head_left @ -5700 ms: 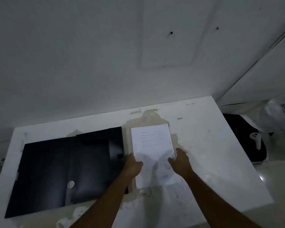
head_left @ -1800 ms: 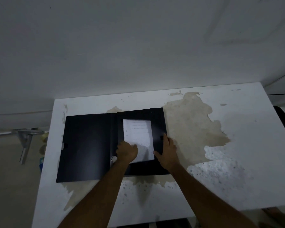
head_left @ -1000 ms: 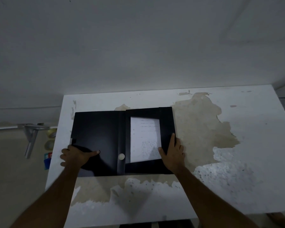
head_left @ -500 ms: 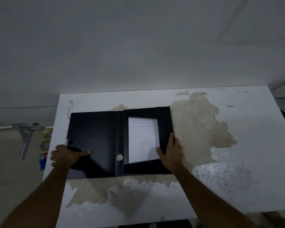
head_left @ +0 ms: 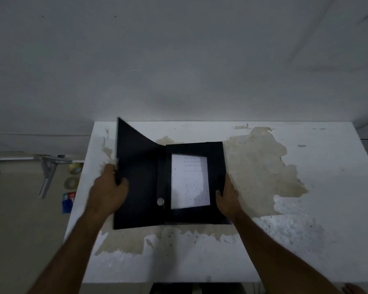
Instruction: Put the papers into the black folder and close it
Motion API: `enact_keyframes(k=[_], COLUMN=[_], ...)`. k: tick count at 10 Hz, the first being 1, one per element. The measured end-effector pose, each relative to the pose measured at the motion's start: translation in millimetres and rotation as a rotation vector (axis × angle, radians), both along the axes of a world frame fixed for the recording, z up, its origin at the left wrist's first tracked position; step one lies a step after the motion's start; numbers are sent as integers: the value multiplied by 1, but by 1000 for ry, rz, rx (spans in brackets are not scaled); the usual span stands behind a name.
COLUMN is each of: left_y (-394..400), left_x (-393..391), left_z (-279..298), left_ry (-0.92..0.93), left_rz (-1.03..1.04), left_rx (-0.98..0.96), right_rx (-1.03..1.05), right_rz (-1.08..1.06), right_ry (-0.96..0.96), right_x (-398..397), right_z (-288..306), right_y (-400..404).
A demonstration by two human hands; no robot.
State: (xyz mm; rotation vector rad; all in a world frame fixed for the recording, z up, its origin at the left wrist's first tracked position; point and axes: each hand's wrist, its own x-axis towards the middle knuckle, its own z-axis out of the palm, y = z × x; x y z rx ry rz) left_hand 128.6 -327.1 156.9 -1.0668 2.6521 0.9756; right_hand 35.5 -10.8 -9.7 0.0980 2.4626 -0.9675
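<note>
Peeling white paint bares tan patches across the table [head_left: 306,247], which stands against a plain grey-white wall [head_left: 179,60]. Tape rolls [head_left: 75,168] lie on the floor at left. On the table's left half the black folder [head_left: 216,164] lies open with the papers [head_left: 189,181] inside. The left hand [head_left: 109,190] grips the raised cover's edge; the right hand [head_left: 228,198] presses flat, fingers apart, on the folder's right edge.

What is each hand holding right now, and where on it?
Left hand grips the black folder by its raised cover's outer left edge. Right hand rests flat on the folder's right edge; no grip.
</note>
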Motion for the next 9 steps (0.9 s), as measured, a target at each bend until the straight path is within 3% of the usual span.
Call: enact_keyframes(k=[1, 3, 4, 5, 6, 7, 9], left_y=[71, 197, 226, 231, 227, 221, 170], left_x=[-17, -60, -76, -74, -67, -66, -92], left_z=[16, -54, -100, -128, -137, -135, -107], left_ry=[74, 10, -100, -194, -161, -170, 9], left_rz=[-146, -383, -483, -682, -748, -807, -810], left_rx=[263, 303, 228, -57, -182, -194, -210], right_rx=[-100, -352, -522, -487, -378, -244, -72], right_rz=[-74, -182, -370, -451, -292, -172, -33], right_ry=[-67, -120, -208, -257, -131, -1, 159], right_x=[-6, -13, -17, -19, -17, -13, -34], right_z=[1, 7, 2, 2, -4, -4, 21], right_y=[12, 30, 40, 44, 38, 32, 22])
